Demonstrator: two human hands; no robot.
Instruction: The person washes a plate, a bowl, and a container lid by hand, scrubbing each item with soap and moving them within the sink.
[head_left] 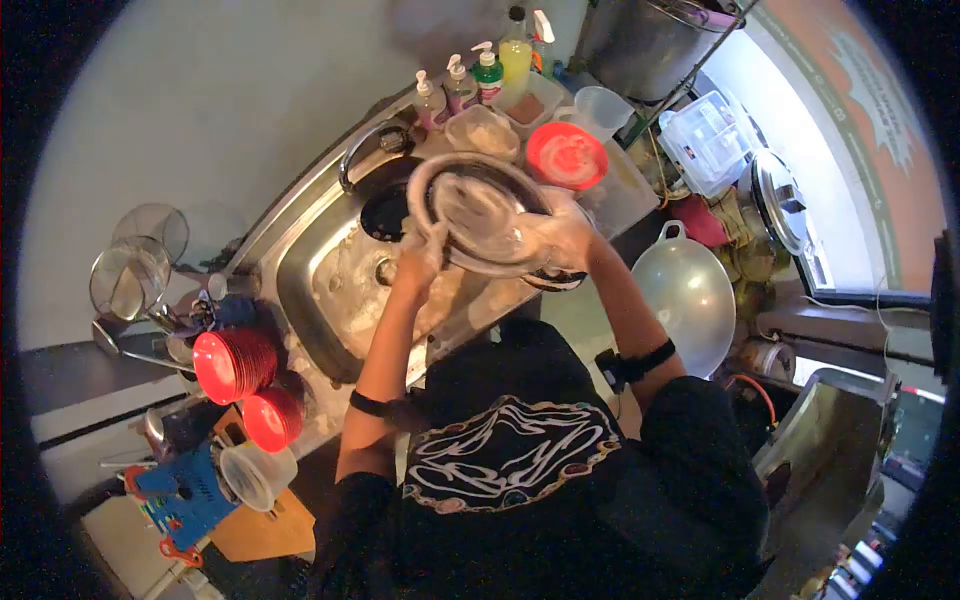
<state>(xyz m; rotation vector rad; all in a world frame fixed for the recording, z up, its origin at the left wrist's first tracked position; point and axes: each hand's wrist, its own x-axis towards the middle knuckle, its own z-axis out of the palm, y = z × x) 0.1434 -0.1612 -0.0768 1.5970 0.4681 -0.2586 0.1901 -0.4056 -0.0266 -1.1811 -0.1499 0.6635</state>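
Observation:
A round metal basin (480, 205) with suds inside is held up over the right part of the steel sink (330, 290). My left hand (424, 252) grips its near left rim. My right hand (555, 235) is at the right side, its fingers reaching over the rim onto the soapy inside; they are blurred, and what they hold there is too unclear to tell. Foam lies on the sink floor around the drain. A dark round pan (385, 212) sits under the faucet (375, 145), partly hidden by the basin.
Red bowls (235, 366) are stacked left of the sink, with strainers (130, 278) beyond. Soap bottles (460, 85) and a red dish (567, 156) stand behind the basin. A large wok (683, 300) is at the right, near a steel pot (645, 45) and lidded plastic containers (705, 142).

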